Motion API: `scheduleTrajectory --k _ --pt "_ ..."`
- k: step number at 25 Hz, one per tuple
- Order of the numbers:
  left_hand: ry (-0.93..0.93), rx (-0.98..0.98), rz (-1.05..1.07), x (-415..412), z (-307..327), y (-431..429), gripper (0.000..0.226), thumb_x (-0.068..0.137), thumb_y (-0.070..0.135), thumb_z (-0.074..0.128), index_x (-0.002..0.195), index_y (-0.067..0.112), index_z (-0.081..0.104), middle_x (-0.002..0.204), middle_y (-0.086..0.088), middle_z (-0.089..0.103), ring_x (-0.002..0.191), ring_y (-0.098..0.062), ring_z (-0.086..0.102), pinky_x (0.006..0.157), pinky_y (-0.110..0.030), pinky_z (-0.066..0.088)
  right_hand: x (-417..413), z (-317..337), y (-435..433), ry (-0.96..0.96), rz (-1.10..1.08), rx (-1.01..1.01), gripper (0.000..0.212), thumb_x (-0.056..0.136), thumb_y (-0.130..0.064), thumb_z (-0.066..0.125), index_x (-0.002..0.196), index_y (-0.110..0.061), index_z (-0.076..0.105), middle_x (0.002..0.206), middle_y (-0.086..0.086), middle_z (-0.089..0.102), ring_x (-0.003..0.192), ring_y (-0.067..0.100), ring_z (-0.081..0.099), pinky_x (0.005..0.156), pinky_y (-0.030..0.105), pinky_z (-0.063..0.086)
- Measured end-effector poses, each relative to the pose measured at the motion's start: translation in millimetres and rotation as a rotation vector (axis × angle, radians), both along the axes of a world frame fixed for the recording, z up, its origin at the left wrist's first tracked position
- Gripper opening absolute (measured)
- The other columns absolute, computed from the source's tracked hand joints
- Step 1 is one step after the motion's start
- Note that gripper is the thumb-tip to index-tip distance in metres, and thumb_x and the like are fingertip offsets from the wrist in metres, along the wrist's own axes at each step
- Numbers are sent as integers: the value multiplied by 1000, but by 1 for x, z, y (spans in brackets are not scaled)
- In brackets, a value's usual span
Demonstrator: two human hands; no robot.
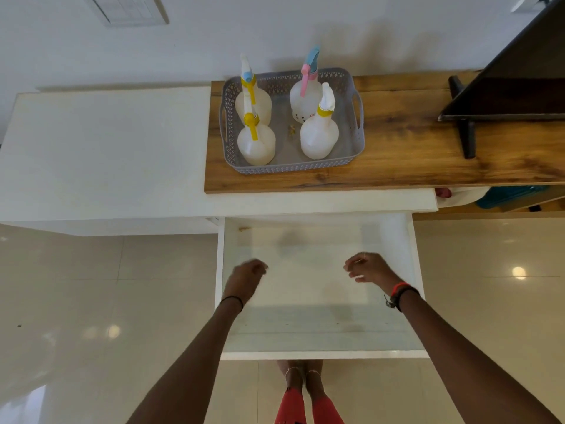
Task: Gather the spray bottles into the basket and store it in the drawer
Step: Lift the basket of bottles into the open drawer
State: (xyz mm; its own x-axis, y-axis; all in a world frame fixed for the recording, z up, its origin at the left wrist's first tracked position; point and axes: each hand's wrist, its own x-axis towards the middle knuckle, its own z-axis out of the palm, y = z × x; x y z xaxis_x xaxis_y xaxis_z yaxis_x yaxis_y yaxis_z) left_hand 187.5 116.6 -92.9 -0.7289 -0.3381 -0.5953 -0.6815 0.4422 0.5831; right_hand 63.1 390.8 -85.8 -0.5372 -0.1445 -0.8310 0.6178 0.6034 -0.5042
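A grey perforated basket (356, 130) stands on the wooden top (397, 148). Several white spray bottles stand upright inside it: two with yellow triggers (256, 145) (252, 101) on the left, one with a pink and blue head (304, 99) at the back, one with a yellow collar (319, 133) at the front right. Below, a white drawer (318, 347) is pulled out and holds nothing. My left hand (244, 278) and my right hand (368, 267) hover over the drawer, fingers loosely curled, holding nothing.
A dark flat screen on a black stand (467, 130) sits on the wooden top to the right. A white counter (101, 148) extends to the left. Glossy tiled floor surrounds the drawer; my feet (302, 377) are under its front edge.
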Motion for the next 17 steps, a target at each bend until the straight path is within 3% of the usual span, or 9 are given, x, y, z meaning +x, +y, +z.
scheduleTrajectory --k 4,5,8,12,15,17 --pt "354 -81 385 -61 29 -56 15 91 8 53 94 7 68 91 -16 73 84 -32 69 78 -33 51 -70 38 -6 116 -255 -87 20 85 4 62 69 -7 57 84 16 64 67 19 60 81 38 53" --pt "413 -107 447 -80 35 -70 16 92 11 52 96 6 67 92 -18 72 83 -32 68 77 -33 50 -89 47 -8 146 -294 -98 23 86 5 59 68 -8 55 79 14 63 63 19 61 79 36 54" --pt "529 -133 608 -134 53 -112 21 94 16 49 102 3 65 95 -18 71 80 -22 63 80 -38 54 -144 69 -18 266 -398 -62 28 89 6 57 68 -12 49 64 7 64 43 7 63 52 18 54" --pt "492 -90 650 -197 67 -155 27 95 9 46 114 -1 62 106 -20 69 84 -20 63 93 -40 54 -208 84 -40 450 -475 -32 29 91 5 53 69 -13 47 72 7 55 59 12 55 46 14 49" --pt "364 -74 603 -230 71 -173 32 95 11 48 122 1 61 121 -18 66 112 -28 63 105 -38 48 -249 81 -63 484 -474 -36 32 95 3 44 67 -14 46 71 2 51 60 8 49 51 13 44" --pt "291 -54 538 -246 71 -177 34 95 15 49 125 3 61 126 -17 64 120 -29 59 107 -38 45 -270 77 -74 464 -380 9 34 96 -2 39 67 -19 42 70 0 45 59 7 43 51 14 39"
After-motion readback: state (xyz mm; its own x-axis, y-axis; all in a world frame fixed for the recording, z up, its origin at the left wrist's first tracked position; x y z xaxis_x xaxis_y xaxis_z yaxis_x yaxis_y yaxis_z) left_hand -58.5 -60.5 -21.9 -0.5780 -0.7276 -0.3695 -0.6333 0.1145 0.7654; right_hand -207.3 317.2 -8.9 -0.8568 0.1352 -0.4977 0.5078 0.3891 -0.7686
